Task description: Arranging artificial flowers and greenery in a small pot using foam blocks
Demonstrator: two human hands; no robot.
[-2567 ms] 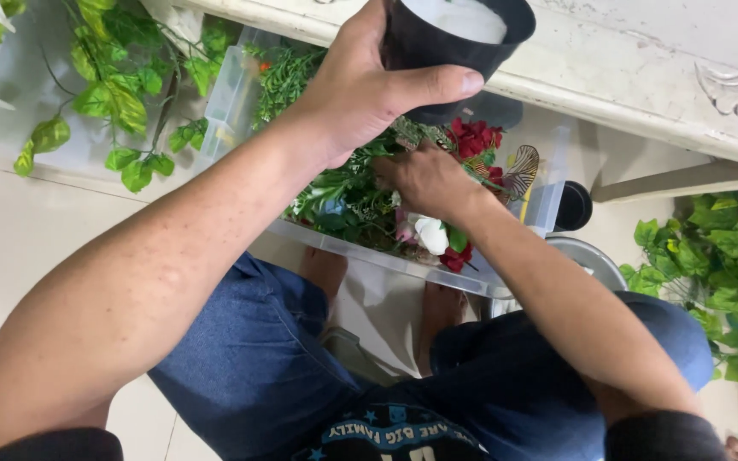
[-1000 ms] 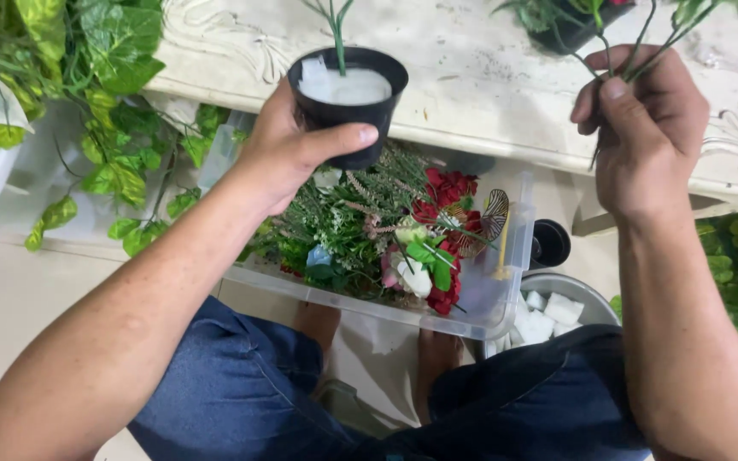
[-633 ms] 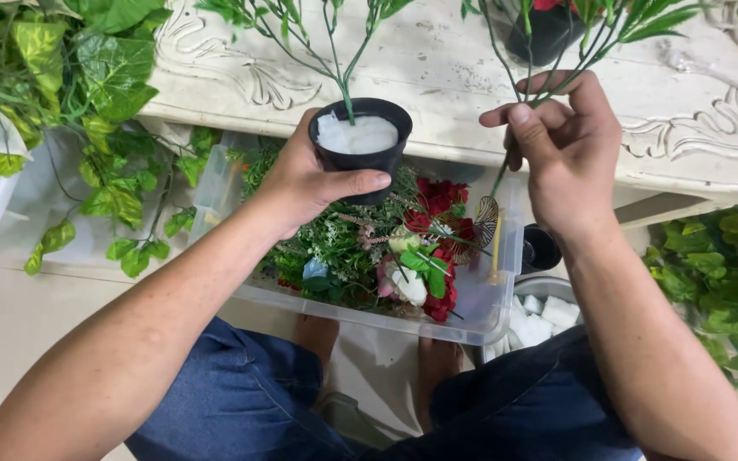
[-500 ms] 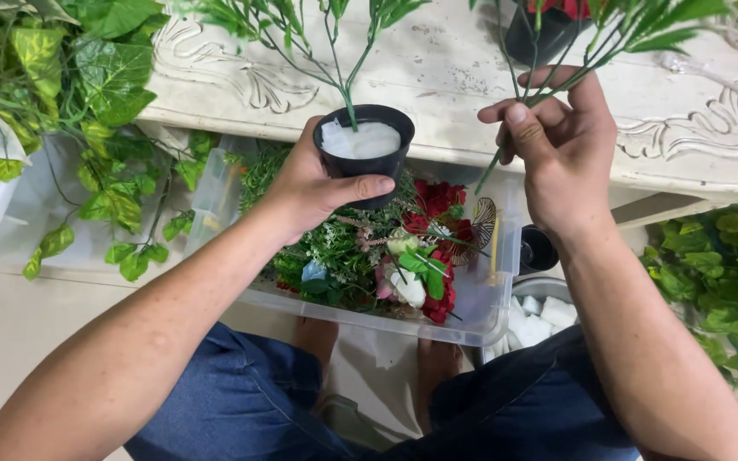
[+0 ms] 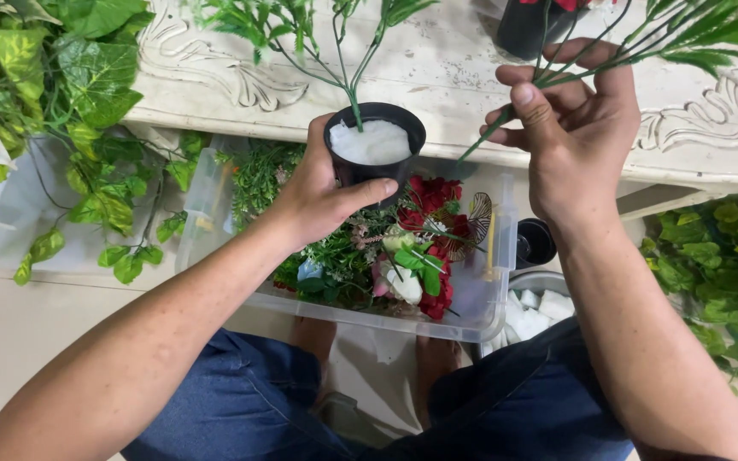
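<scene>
Head view shows the left hand (image 5: pixel 322 192) wrapped around a small black pot (image 5: pixel 375 147) of white foam, above a clear plastic bin (image 5: pixel 480 299) of artificial flowers. One green stem (image 5: pixel 354 102) stands in the foam. Beside it, the right hand (image 5: pixel 574 141) pinches a leafy green sprig (image 5: pixel 642 51) over the carved white table (image 5: pixel 437 77).

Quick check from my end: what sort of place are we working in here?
Probably a home or small craft corner for making artificial plant arrangements. The left hand holds a black pot with white filler, the right hand holds green stems, and a clear tub of fake flowers sits below a carved white table.
</scene>
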